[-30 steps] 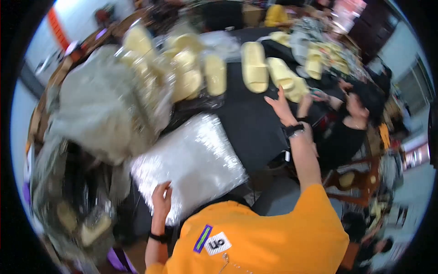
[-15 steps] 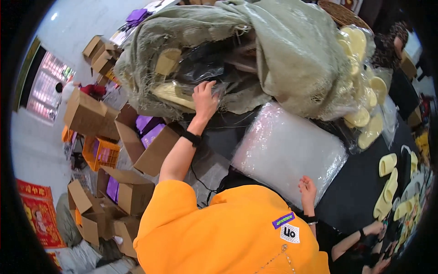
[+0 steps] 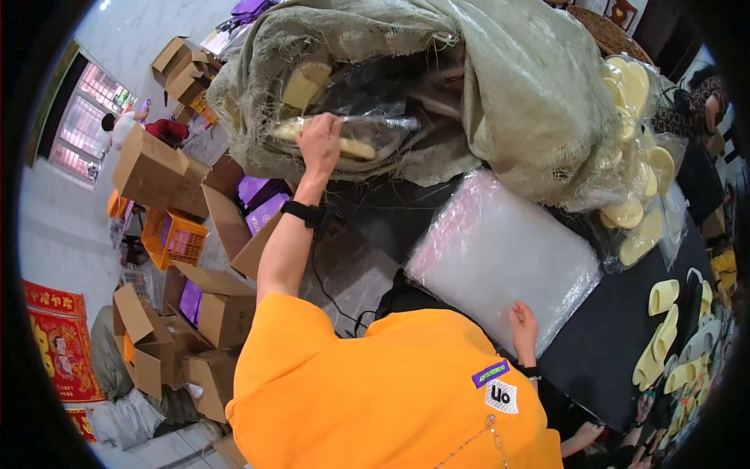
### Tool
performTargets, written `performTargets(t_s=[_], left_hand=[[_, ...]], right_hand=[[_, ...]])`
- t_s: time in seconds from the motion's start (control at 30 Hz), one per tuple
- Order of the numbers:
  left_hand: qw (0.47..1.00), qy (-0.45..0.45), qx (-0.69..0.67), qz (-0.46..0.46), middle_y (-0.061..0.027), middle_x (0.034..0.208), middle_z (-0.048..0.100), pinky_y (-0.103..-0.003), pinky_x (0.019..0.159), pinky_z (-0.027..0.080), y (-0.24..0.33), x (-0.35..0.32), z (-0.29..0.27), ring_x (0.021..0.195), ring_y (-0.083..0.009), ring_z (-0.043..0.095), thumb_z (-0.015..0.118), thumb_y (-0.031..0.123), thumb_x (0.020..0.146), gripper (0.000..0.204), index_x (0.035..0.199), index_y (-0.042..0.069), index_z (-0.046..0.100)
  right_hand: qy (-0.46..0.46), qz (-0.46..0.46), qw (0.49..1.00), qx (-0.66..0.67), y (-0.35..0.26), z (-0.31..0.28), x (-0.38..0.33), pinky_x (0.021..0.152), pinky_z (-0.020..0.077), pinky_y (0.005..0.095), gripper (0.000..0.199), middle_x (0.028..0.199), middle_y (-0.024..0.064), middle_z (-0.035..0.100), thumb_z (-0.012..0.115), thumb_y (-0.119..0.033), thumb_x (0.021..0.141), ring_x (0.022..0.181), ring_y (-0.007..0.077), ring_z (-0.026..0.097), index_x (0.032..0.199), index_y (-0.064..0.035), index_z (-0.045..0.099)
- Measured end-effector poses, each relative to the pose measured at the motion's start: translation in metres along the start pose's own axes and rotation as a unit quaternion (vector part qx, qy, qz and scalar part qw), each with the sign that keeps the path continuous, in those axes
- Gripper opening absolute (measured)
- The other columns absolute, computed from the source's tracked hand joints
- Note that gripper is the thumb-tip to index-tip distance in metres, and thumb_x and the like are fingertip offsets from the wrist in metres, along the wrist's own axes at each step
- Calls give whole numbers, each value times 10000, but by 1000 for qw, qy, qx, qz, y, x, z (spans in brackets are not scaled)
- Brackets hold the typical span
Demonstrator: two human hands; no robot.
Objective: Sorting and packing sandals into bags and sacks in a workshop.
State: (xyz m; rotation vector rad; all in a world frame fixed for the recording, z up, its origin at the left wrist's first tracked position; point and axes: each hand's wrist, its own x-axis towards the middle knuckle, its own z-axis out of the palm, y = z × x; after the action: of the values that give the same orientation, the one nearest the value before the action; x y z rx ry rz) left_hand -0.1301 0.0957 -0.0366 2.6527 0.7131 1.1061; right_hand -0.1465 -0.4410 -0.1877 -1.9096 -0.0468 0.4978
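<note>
At the mouth of a large grey-green woven sack (image 3: 531, 94), my left hand (image 3: 320, 142) is closed around a pale yellow slipper (image 3: 358, 148) in a clear plastic bag. Another pale yellow slipper (image 3: 306, 84) lies in the sack just beyond my fingers, amid dark and clear plastic wrapping. My right hand (image 3: 524, 327) is beside the near edge of a stack of clear plastic bags (image 3: 508, 242). Its fingers are loosely bent and apart, with nothing in them. The stack rests on a black table (image 3: 578, 352).
Bagged yellow slippers (image 3: 644, 172) lie heaped right of the sack, with loose yellow slippers (image 3: 656, 348) nearer me. Cardboard boxes (image 3: 223, 316), one holding purple packages (image 3: 262, 207), stand at the left around an orange crate (image 3: 176, 238). Other people's hands (image 3: 586, 436) are at the lower right.
My left hand has moved left from the plastic in the sack and closed on the bagged slipper, which now sits higher at the opening. My right hand has barely moved.
</note>
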Motion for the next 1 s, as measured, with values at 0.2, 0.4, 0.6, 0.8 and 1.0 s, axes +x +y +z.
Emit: performTargets(t_s=[0.2,0.4,0.6,0.8,1.0], left_hand=[[975,141,-158,70,-44,798,577,-321,783,310,80,21,-60,802,-208,528,584,175,805,104,839,77,577],[841,43,-538,29,-63,866,597,-297,808,391,172,5,-64,842,-159,531,469,161,903,177,866,4,542],[217,-351,-904,-109,-119,1060,539,-352,894,378,223,-49,13,980,-222,505,402,160,896,222,1047,22,490],[589,-399,-666,-226,-78,1063,539,-313,775,386,253,-100,92,900,-175,508,453,156,847,276,1104,62,492],[624,-372,-585,-362,-60,902,551,-267,635,418,181,-113,108,768,-157,556,494,110,829,297,1118,54,455]], right_hand=[[-17,4,1000,-10,-16,-1,0,781,439,264,309,984,109,586,536,-114,838,878,152,559,1114,22,518],[-98,46,989,100,-78,10,7,785,439,291,415,1055,108,570,461,-316,890,930,163,552,1180,-20,472],[-198,56,808,552,-77,-5,20,847,440,375,568,1179,131,501,395,-470,880,1027,244,518,1272,-61,353],[59,6,764,642,-39,-36,16,945,362,351,454,1187,91,514,437,-341,853,1081,223,494,1195,-42,460],[119,48,832,540,26,-59,-6,881,397,421,335,1096,78,523,502,-153,823,1006,254,502,1149,-93,455]])
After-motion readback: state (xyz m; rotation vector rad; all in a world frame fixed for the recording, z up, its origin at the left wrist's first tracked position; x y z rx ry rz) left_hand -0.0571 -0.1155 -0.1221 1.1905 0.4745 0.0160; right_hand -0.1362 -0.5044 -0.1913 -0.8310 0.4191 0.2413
